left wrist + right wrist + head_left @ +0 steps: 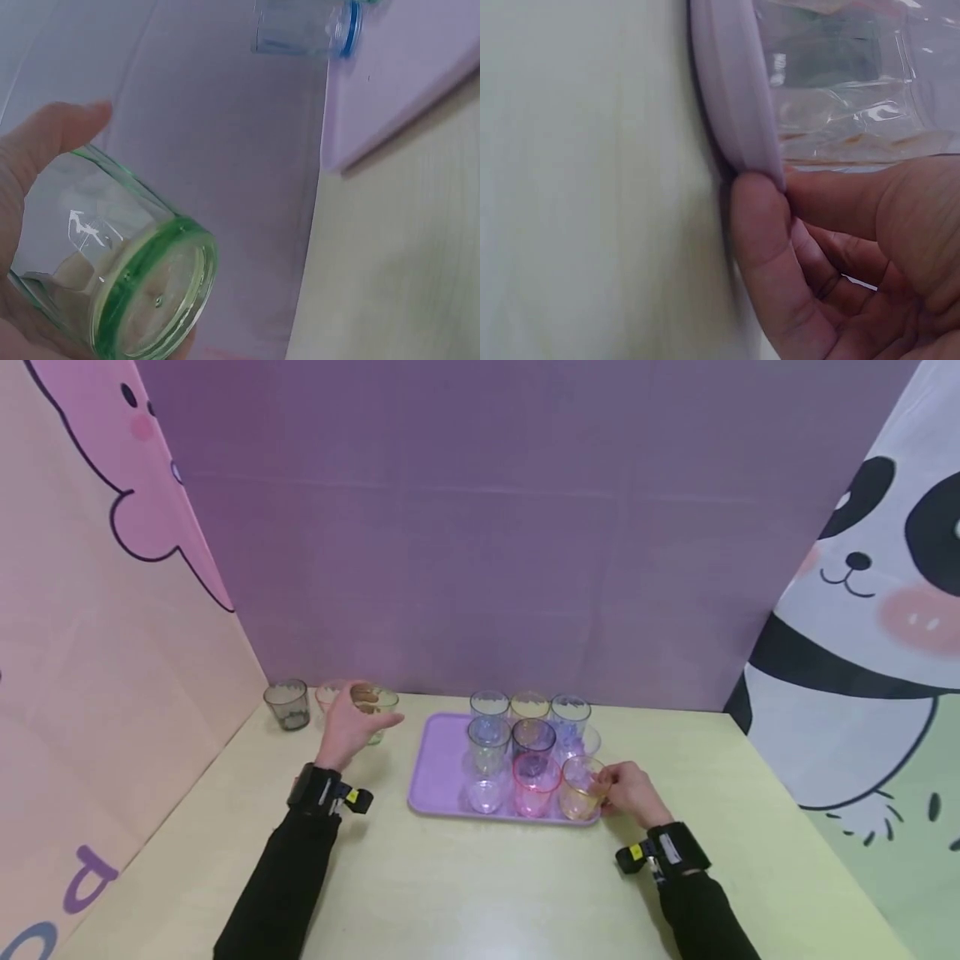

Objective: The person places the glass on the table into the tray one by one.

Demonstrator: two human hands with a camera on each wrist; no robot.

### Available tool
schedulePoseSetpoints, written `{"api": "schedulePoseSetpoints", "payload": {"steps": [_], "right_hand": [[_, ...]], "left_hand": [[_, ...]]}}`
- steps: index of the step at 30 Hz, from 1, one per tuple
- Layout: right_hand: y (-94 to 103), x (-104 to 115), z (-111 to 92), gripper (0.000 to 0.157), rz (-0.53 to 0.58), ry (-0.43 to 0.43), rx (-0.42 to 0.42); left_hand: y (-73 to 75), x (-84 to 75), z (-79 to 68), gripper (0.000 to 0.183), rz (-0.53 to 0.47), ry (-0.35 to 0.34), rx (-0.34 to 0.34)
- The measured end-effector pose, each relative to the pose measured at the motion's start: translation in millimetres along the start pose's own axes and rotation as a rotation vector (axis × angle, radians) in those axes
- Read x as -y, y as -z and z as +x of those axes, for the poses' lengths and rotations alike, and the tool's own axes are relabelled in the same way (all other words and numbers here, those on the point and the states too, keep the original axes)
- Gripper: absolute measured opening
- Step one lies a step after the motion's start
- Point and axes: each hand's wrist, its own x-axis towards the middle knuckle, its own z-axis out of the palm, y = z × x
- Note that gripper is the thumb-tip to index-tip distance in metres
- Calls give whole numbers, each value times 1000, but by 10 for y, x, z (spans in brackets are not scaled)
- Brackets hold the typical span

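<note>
My left hand (pixel 351 727) grips a clear drinking glass with a green base (pixel 154 277) at the back left; its thumb lies near the rim and its fingers show through the wall. My right hand (pixel 636 792) pinches the rim of the purple tray (pixel 739 90) at its front right corner, right beside a yellow-tinted glass (pixel 579 797). Several tinted glasses stand in rows on the tray's right side, among them a pink glass (pixel 536 793), a dark glass (pixel 533 737) and a blue glass (pixel 570 714).
A grey glass (pixel 288 705) stands at the table's back left corner. A pink-rimmed glass (pixel 327 692) is partly hidden behind my left hand. The pale table (pixel 480 885) meets a purple backdrop (pixel 480 568) behind and printed panels at both sides.
</note>
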Motion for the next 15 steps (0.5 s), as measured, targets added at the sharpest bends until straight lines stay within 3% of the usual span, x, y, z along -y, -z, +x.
{"api": "schedulePoseSetpoints", "payload": {"steps": [4,10,15], "right_hand": [[-8,4,-10,7,3,-7,4],[-20,6,-25,6,2,-6,2],[-6,-2,-15,6,0,1,-1]], "left_hand": [[-145,9,75,87,-23,12,8],[-358,0,194,84,-112,-35,43],[-551,-17,281,84,-111,-19,68]]}}
